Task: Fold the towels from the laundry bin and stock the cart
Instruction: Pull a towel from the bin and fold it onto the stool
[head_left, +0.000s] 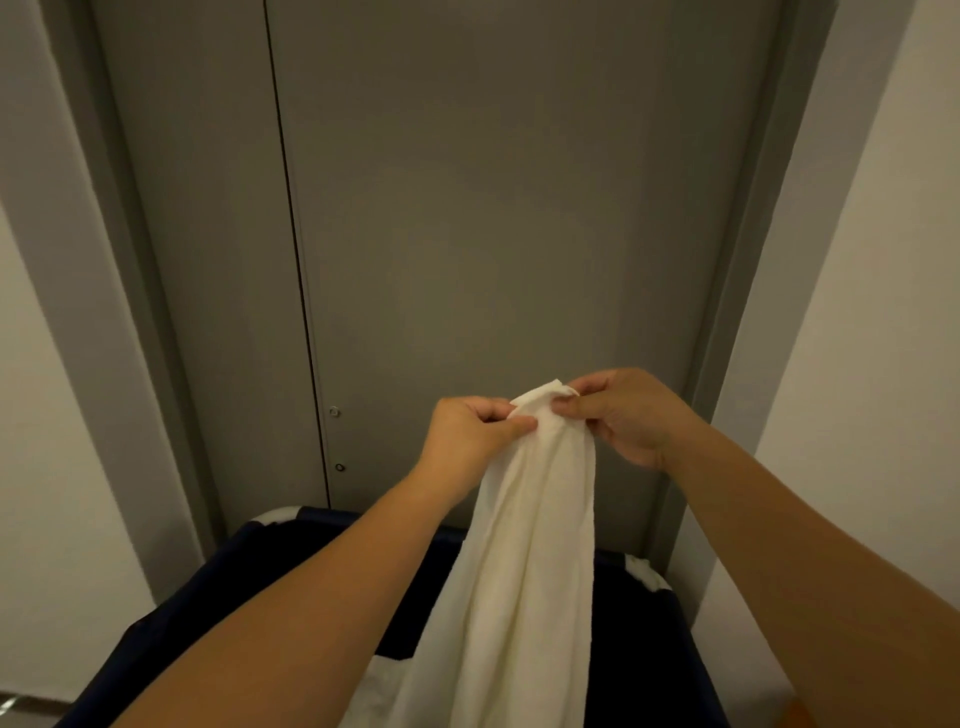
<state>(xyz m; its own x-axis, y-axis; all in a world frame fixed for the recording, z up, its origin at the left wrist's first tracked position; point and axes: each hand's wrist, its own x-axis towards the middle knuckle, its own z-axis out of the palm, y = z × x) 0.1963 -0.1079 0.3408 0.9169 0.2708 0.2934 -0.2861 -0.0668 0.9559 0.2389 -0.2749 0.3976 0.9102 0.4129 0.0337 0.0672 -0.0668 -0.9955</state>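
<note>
A white towel (524, 545) hangs straight down in front of me, bunched into a long drape. My left hand (467, 436) pinches its top edge from the left. My right hand (623, 415) pinches the same top edge from the right, so both hands meet at the towel's upper corner. The towel's lower end drops into a dark navy laundry bin (218, 587) below my arms. More white cloth (379, 686) lies inside the bin, partly hidden by my left forearm and the hanging towel.
A grey double door (467, 234) with a vertical seam and two small locks stands right behind the bin. Pale walls flank the door frame on both sides. A strip of floor shows at the lower left corner.
</note>
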